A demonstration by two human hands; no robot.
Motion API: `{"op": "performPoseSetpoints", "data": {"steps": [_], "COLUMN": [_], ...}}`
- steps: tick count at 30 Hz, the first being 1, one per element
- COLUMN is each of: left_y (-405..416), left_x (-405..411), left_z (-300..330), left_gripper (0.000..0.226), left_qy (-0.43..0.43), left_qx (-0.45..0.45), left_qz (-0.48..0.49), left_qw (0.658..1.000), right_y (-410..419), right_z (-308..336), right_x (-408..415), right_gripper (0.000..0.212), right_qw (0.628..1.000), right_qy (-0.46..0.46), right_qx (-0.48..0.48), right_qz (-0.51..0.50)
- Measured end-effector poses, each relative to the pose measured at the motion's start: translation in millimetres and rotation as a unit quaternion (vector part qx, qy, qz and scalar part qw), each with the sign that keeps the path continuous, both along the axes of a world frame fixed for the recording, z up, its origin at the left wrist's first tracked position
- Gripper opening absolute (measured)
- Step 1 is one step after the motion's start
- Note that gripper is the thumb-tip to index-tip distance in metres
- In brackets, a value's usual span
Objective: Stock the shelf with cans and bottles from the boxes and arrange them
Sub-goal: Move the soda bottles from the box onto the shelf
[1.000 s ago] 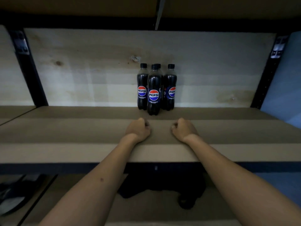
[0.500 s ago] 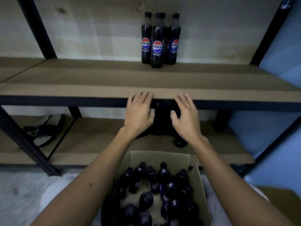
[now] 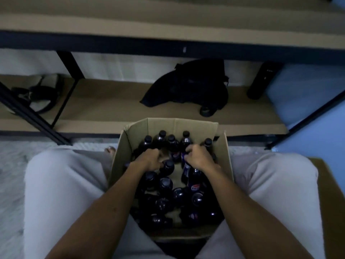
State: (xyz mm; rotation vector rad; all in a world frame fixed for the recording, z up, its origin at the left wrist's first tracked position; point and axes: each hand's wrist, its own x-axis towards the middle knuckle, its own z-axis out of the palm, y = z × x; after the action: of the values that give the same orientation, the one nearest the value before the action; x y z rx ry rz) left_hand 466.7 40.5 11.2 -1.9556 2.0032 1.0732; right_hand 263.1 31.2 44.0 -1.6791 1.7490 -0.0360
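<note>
1. Pale floor lies under my knees, the cardboard box between them.
2. Inside it, my left hand curls around one bottle; my right hand grips another bottle.
3. Beyond, the lower shelf holds a black bag.

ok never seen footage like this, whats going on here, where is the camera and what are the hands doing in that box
No machine here: a person wears a camera on the head, looking down at their own arms and knees. Between the knees stands an open cardboard box of dark bottles. The left hand and right hand are both down among the bottles, fingers curled as if gripping some; exactly which is too dark to tell. Ahead is a lower shelf holding a black bag and a dark cylinder.
</note>
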Motion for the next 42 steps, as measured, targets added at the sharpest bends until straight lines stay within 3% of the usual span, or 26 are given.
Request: {"op": "performPoseSetpoints", "data": {"steps": [2,5,7,10,15,21,23,27,30,33,39,42], "left_y": [19.1,42.4,53.8,63.3,62.3,46.3,36.3,19.7,13.2,5.3,-15.8,-26.9], "left_x": [3.7,5.0,5.8,12.1,19.8,23.3,21.5,14.4,12.3,11.0,2.7,-0.4], "left_z": [-17.3,-34.0,-40.2,-45.8,-48.9,-40.0,-24.2,15.0,49.3,88.9,175.2,223.0], "left_gripper": [0.049,0.049,0.049,0.054,0.056,0.04,0.034,0.036,0.034,0.031,0.036,0.028], "left_qy": [-0.021,-0.034,-0.047,-0.059,-0.022,0.055,0.099,0.238,0.355,0.443,0.505,0.531], "left_qx": [0.057,0.069,0.02,-0.028,-0.038,-0.108,-0.14,-0.183,-0.202,-0.233,-0.323,-0.369], "left_qz": [-0.013,-0.03,-0.03,0.018,0.088,0.185,0.222,0.25,0.292,0.293,0.215,0.196], "left_qw": [0.998,0.997,0.998,0.998,0.995,0.975,0.96,0.921,0.865,0.815,0.771,0.737], "right_y": [28.6,63.7,74.0,74.4,71.4,61.6,54.3,32.9,21.5,13.3,-12.1,-26.7], "right_z": [-23.9,-49.5,-60.5,-64.4,-69.3,-63.6,-45.5,-8.9,19.5,53.9,137.6,189.6], "right_x": [-3.3,0.1,2.4,3.2,3.3,13.7,18.5,19.1,12.2,6.2,11.2,13.2], "right_gripper": [0.019,0.045,0.057,0.051,0.035,0.029,0.02,0.025,0.03,0.011,0.01,0.014], "right_qw": [0.994,0.966,0.971,0.984,0.993,0.987,0.98,0.958,0.939,0.909,0.864,0.839], "right_qy": [0.046,0.061,0.075,0.078,0.015,-0.109,-0.164,-0.259,-0.3,-0.379,-0.448,-0.453], "right_qx": [0.097,0.239,0.216,0.153,0.114,0.066,0.022,-0.074,-0.131,-0.142,-0.227,-0.298], "right_qz": [0.035,0.073,0.068,0.048,0.012,-0.094,-0.11,-0.103,-0.109,-0.098,-0.039,-0.045]}}
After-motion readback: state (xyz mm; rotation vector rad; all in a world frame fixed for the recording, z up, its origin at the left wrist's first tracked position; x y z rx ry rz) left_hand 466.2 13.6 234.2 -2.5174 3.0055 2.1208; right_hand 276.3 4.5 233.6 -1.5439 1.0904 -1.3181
